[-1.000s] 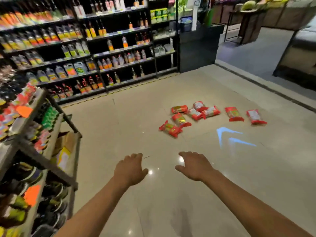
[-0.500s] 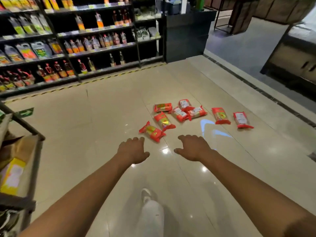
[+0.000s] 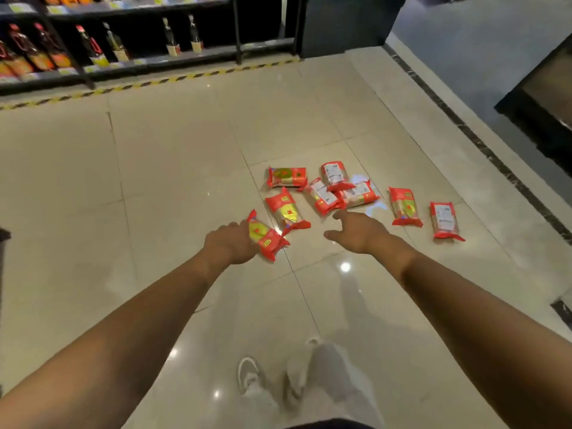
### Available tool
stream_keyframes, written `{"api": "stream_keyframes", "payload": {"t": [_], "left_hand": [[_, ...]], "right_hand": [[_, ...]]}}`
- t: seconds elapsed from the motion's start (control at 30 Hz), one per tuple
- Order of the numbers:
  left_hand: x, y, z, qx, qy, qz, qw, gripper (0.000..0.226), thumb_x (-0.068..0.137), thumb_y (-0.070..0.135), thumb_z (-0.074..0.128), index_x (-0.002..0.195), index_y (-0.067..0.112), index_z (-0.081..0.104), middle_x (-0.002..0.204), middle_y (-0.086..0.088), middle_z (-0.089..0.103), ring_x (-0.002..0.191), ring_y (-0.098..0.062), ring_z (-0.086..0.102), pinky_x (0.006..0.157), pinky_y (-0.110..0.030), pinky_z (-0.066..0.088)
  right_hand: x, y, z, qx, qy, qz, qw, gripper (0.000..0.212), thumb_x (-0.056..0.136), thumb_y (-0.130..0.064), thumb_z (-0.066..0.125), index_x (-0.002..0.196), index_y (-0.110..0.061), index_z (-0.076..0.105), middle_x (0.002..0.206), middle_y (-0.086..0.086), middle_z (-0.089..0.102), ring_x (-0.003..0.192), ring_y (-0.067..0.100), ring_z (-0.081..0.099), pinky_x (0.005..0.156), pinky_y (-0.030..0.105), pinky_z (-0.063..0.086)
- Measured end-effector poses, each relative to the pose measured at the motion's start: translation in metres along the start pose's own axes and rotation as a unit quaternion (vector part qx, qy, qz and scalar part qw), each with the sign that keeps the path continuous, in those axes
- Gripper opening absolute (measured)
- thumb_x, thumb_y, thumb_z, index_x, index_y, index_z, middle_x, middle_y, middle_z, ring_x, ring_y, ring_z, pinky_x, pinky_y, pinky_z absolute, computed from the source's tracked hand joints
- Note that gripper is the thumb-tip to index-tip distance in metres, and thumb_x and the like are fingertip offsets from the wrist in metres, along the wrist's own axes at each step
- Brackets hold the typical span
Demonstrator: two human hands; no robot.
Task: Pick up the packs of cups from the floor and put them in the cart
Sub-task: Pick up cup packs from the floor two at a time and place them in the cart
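Several red packs of cups lie scattered on the tiled floor, among them one at the back left (image 3: 286, 177), one in the middle of the cluster (image 3: 322, 196) and one at the far right (image 3: 444, 219). My left hand (image 3: 229, 244) grips the nearest pack (image 3: 264, 238) by its left side, and that pack sits tilted. My right hand (image 3: 359, 230) hovers open with fingers spread, just in front of the middle cluster and touching nothing. No cart shows in this view.
Dark shelves with bottles (image 3: 93, 48) run along the back behind a yellow-black floor stripe (image 3: 173, 78). A dark cabinet (image 3: 343, 23) stands at the back right, and a black floor border (image 3: 483, 150) runs down the right. My legs and shoes (image 3: 297, 385) are below.
I have stepped closer to the packs and the view has tilted down. My left hand reached the nearest pack and closed on it; my right hand moved toward the middle cluster. The rack at left left the view.
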State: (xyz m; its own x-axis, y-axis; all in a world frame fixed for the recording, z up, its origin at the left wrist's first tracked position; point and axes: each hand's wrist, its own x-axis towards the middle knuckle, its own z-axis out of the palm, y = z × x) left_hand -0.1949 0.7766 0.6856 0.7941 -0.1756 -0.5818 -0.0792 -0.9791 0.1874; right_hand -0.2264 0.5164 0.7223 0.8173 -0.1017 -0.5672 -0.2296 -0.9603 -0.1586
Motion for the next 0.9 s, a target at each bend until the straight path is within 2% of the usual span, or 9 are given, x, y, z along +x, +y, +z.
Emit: {"api": "stream_keyframes", "payload": {"t": [0.17, 0.3, 0.47, 0.63, 0.7, 0.8, 0.9], "left_hand": [[0.149, -0.004, -0.005, -0.061, -0.027, -0.053, 0.996, 0.069, 0.095, 0.054, 0.052, 0.152, 0.018, 0.037, 0.149, -0.011, 0.051, 0.136, -0.033, 0.051, 0.107, -0.044, 0.044], [0.29, -0.009, 0.028, -0.129, -0.056, -0.135, 0.981, 0.07, 0.094, 0.057, 0.054, 0.149, 0.016, 0.04, 0.145, -0.01, 0.054, 0.134, -0.033, 0.053, 0.105, -0.044, 0.045], [0.461, -0.023, 0.116, -0.223, -0.09, -0.211, 0.947, 0.075, 0.093, 0.054, 0.059, 0.153, 0.014, 0.036, 0.148, -0.014, 0.053, 0.135, -0.035, 0.053, 0.105, -0.04, 0.044], [0.603, -0.049, 0.243, -0.299, -0.093, -0.272, 0.91, 0.091, 0.084, 0.058, 0.062, 0.158, 0.016, 0.03, 0.152, -0.014, 0.049, 0.137, -0.035, 0.051, 0.109, -0.046, 0.045], [0.653, -0.058, 0.297, -0.34, -0.08, -0.305, 0.886, 0.103, 0.074, 0.064, 0.061, 0.158, 0.014, 0.028, 0.152, -0.013, 0.048, 0.138, -0.035, 0.05, 0.109, -0.048, 0.045], [0.708, -0.074, 0.376, -0.413, -0.052, -0.379, 0.827, 0.113, 0.069, 0.067, 0.07, 0.155, 0.008, 0.029, 0.147, -0.018, 0.049, 0.133, -0.039, 0.052, 0.106, -0.05, 0.048], [0.74, -0.087, 0.444, -0.491, -0.016, -0.449, 0.746, 0.107, 0.065, 0.06, 0.086, 0.141, 0.0, 0.04, 0.139, -0.018, 0.054, 0.129, -0.037, 0.055, 0.104, -0.047, 0.05]], "right_hand": [[0.185, 0.008, -0.017, 0.013, -0.05, -0.013, 0.999, 0.071, 0.101, -0.053, 0.052, 0.158, -0.015, 0.036, 0.161, 0.01, 0.044, 0.145, 0.033, 0.044, 0.11, 0.041, 0.041], [0.355, 0.017, -0.002, 0.022, -0.096, -0.023, 0.995, 0.069, 0.101, -0.049, 0.053, 0.157, -0.011, 0.037, 0.16, 0.012, 0.044, 0.142, 0.034, 0.046, 0.106, 0.039, 0.042], [0.549, 0.042, 0.066, 0.034, -0.145, -0.003, 0.989, 0.066, 0.1, -0.049, 0.057, 0.152, -0.01, 0.042, 0.151, 0.017, 0.053, 0.139, 0.036, 0.051, 0.11, 0.039, 0.044], [0.703, 0.07, 0.175, 0.043, -0.184, 0.039, 0.981, 0.068, 0.098, -0.048, 0.06, 0.152, -0.01, 0.041, 0.149, 0.019, 0.052, 0.13, 0.039, 0.056, 0.105, 0.044, 0.049], [0.759, 0.079, 0.221, 0.058, -0.184, 0.048, 0.98, 0.071, 0.098, -0.047, 0.061, 0.156, -0.011, 0.037, 0.147, 0.017, 0.054, 0.134, 0.036, 0.053, 0.103, 0.035, 0.045], [0.829, 0.092, 0.286, 0.081, -0.191, 0.075, 0.975, 0.079, 0.097, -0.04, 0.066, 0.159, -0.008, 0.029, 0.151, 0.016, 0.052, 0.14, 0.033, 0.048, 0.103, 0.035, 0.04], [0.883, 0.114, 0.345, 0.144, -0.205, 0.083, 0.964, 0.087, 0.08, -0.039, 0.084, 0.15, -0.009, 0.042, 0.14, 0.01, 0.061, 0.128, 0.031, 0.059, 0.106, 0.037, 0.047]]}}
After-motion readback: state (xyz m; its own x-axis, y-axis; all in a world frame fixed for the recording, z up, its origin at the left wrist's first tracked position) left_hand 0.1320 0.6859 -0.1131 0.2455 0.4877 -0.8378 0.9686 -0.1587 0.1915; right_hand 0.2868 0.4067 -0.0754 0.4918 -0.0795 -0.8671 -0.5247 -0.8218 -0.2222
